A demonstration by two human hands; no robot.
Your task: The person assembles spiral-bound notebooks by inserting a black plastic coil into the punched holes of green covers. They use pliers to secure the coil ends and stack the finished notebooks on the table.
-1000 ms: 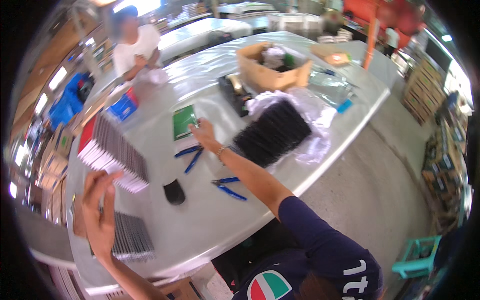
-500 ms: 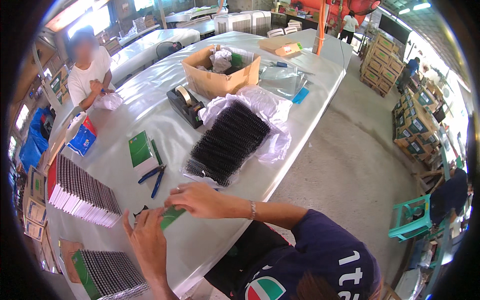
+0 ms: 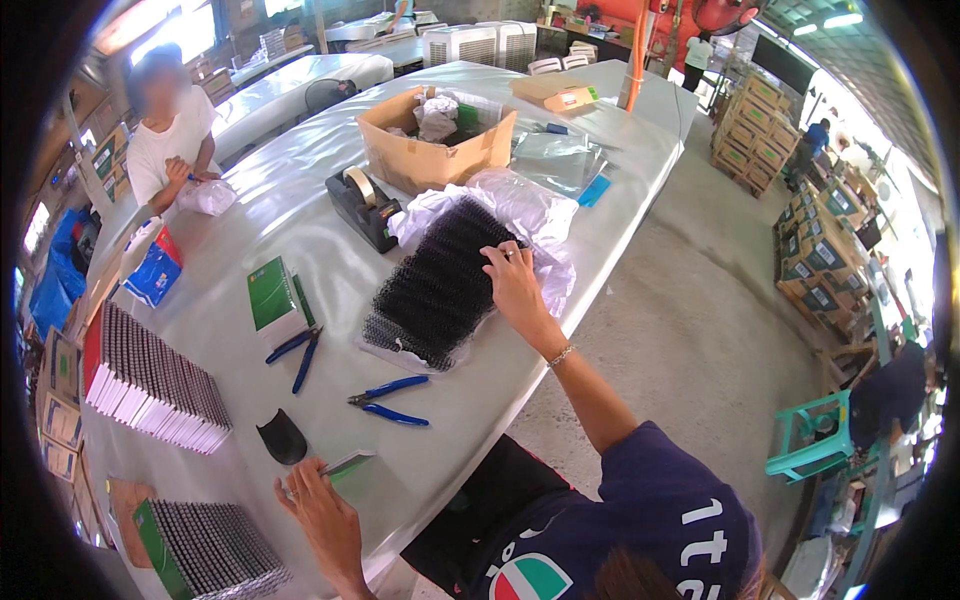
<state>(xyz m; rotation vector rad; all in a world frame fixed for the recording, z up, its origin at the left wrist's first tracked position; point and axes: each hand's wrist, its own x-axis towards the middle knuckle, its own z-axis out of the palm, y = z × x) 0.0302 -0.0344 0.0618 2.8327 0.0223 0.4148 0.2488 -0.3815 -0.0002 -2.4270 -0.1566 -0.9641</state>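
My left hand (image 3: 325, 515) is closed on a small green notebook (image 3: 352, 468) at the table's near edge; its fingers partly hide it. My right hand (image 3: 518, 285) reaches to the right side of a heap of black spiral binding coils (image 3: 440, 285). Its bent fingers press on a coil there. The heap lies on crumpled white wrapping (image 3: 550, 225). Between my hands lie blue-handled pliers (image 3: 392, 400), jaws toward the left. A curved black piece (image 3: 282, 437) sits just beyond my left hand. Farther off, a second blue-handled pair of pliers (image 3: 300, 350) touches a stack of green notebooks (image 3: 278, 300).
Coil-bound notebooks stand in stacks at left (image 3: 155, 385) and near left (image 3: 205, 550). Beyond the coils are a tape dispenser (image 3: 362, 210) and an open carton (image 3: 435, 155). Across the table a person (image 3: 170, 140) handles a plastic bag. A green stool (image 3: 815, 435) stands at right.
My right hand has left the notebook and gone forward and right to the coils. My left hand, with the notebook, has moved nearer me. The near pliers and black piece are now uncovered.
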